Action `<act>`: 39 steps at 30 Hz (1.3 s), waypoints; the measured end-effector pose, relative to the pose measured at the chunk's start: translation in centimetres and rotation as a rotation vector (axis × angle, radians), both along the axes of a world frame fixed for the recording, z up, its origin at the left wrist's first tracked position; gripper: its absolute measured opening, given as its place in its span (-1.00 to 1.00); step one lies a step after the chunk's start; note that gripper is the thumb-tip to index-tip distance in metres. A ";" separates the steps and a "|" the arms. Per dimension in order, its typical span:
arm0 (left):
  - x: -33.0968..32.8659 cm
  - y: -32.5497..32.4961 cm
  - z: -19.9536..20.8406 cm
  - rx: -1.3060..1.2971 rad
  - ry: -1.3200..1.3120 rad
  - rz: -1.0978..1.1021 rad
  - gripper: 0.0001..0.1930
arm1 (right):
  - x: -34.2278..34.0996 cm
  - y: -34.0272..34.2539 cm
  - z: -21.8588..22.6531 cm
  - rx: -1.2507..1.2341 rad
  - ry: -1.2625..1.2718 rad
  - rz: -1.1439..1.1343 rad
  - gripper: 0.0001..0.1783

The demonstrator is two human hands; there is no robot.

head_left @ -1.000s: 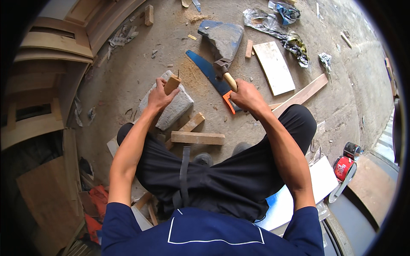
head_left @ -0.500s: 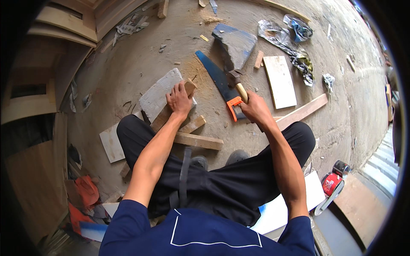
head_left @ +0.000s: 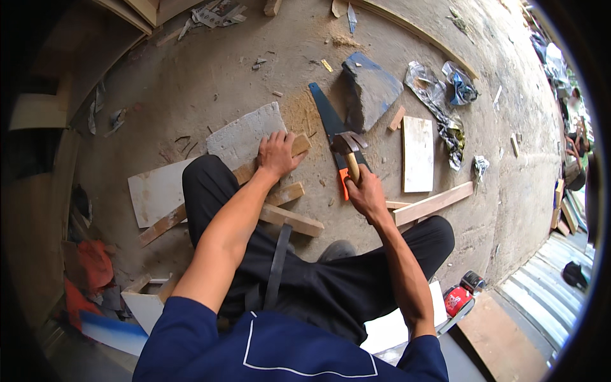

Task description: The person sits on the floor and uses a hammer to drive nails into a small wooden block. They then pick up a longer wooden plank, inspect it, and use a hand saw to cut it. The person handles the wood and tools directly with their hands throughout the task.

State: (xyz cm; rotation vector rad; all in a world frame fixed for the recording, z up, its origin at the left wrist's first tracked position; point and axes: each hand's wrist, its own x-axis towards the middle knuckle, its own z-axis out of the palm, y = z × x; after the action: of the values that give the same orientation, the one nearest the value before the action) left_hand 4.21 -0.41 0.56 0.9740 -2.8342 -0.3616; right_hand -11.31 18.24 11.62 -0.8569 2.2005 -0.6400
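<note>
My left hand [head_left: 277, 155] is closed over a length of wood [head_left: 301, 145], pressing it onto a pale concrete block [head_left: 248, 132]. The wood's free end sticks out past my fingers to the right; its other end runs back under my forearm toward my left knee. In my right hand [head_left: 367, 194] is a claw hammer [head_left: 349, 145], gripped by its wooden handle with the head raised and the claw showing. Below the hammer, a handsaw [head_left: 326, 114] with an orange handle lies on the floor, partly covered by it.
A large bluish stone [head_left: 372, 89] lies beyond the saw. Off to the right are a white board [head_left: 417, 155], a wooden strip [head_left: 434, 202] and crumpled plastic [head_left: 428, 86]. Short wood offcuts [head_left: 291, 220] lie before my legs. A red tape roll [head_left: 458, 299] sits by my right knee.
The hammer has swung so its head and claw face differently, and my right hand has shifted lower. My left hand keeps its hold on the wood. The whole view has shifted somewhat.
</note>
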 end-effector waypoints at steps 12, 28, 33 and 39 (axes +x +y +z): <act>-0.5 -1.3 -0.4 0.154 0.104 -0.008 -0.52 | 1.9 -5.1 -3.7 -0.102 0.089 0.028 -0.76; -0.6 -1.3 -0.6 0.168 0.122 0.014 -0.55 | 1.7 -7.2 -3.6 -0.081 0.122 0.020 -0.78; -0.1 -1.4 -0.5 0.148 0.077 0.004 -0.56 | 2.3 -8.8 -0.2 -0.212 0.117 -0.043 -0.77; -0.9 -1.4 0.1 0.166 0.093 -0.002 -0.54 | 1.5 -5.7 -6.0 -0.027 0.065 -0.043 -0.74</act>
State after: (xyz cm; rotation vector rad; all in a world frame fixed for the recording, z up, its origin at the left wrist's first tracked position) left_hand 3.34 -1.81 0.70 0.9560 -2.7563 -0.6341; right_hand -9.82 12.54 5.63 -0.8572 2.2789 -0.6726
